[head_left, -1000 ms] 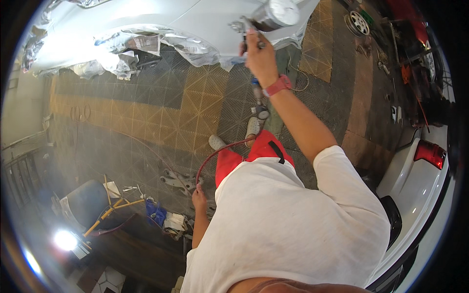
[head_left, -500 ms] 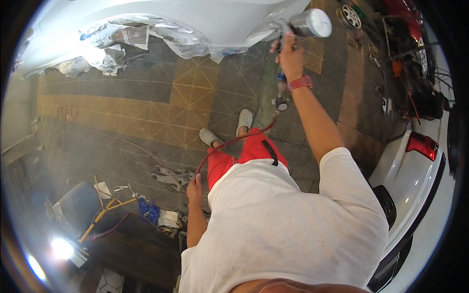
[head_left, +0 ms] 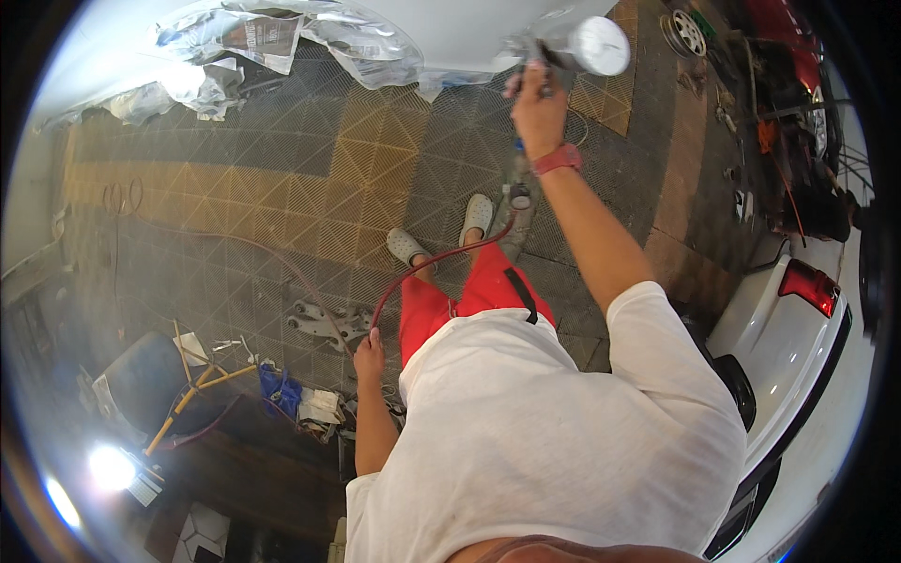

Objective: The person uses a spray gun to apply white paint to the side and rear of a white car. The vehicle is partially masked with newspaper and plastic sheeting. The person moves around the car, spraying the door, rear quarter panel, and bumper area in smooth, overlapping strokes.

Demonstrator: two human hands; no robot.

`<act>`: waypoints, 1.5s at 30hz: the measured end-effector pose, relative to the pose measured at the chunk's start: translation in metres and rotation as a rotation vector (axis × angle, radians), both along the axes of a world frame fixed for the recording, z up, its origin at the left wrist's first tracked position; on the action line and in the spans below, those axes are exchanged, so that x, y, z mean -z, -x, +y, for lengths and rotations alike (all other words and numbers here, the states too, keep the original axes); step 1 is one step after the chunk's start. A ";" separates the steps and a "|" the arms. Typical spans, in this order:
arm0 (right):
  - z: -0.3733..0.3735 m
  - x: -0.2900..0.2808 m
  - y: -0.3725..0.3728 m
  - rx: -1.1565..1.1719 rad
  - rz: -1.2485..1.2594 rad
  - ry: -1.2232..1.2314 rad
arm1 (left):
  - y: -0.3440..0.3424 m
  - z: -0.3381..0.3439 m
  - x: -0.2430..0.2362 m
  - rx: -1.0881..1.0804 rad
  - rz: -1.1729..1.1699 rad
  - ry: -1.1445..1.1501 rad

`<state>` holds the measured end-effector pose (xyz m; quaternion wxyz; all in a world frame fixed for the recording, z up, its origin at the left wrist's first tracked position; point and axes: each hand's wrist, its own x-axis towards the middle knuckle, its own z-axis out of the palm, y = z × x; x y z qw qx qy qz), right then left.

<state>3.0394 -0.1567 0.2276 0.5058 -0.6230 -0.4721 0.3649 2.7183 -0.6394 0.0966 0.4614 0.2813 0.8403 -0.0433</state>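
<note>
My right hand (head_left: pixel 540 111) is wrapped round the grip of a spray gun (head_left: pixel 544 58), whose cup (head_left: pixel 599 45) with a round white top sticks out to the right. A gauge fitting (head_left: pixel 519 195) hangs below the grip, joined to a red air hose (head_left: pixel 413 267). The gun is held close to the lower edge of a white car body (head_left: pixel 460 33). My left hand (head_left: pixel 369 355) is closed round the hose beside my left hip. Crumpled masking paper and plastic film (head_left: pixel 361 47) cover the wheel arch.
A bright work lamp (head_left: pixel 114 467) stands at lower left by a yellow stand (head_left: pixel 192 394) and a dark blue drum (head_left: pixel 141 380). A metal part (head_left: pixel 328 321) lies on the tiled floor near the trailing hose. On the right is a white car panel with a red tail light (head_left: pixel 809 284); a wheel rim (head_left: pixel 683 34) lies far right.
My right hand and the spray gun have shifted slightly left. The gauge has swung left with the hose. The car body sits higher in the view; my left hand still holds the hose.
</note>
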 end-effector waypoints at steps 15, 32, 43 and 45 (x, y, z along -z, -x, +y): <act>0.020 0.031 0.137 -0.168 -0.248 -0.264 | 0.020 -0.047 -0.015 -0.157 0.016 0.076; 0.013 0.054 -0.081 0.359 0.110 0.015 | -0.013 0.042 -0.009 -0.077 -0.079 -0.077; -0.010 0.099 0.093 -0.067 -0.112 -0.165 | 0.005 -0.006 -0.016 -0.141 -0.024 0.143; -0.005 0.096 0.111 -0.137 -0.123 -0.161 | 0.003 -0.008 -0.016 -0.176 -0.026 0.155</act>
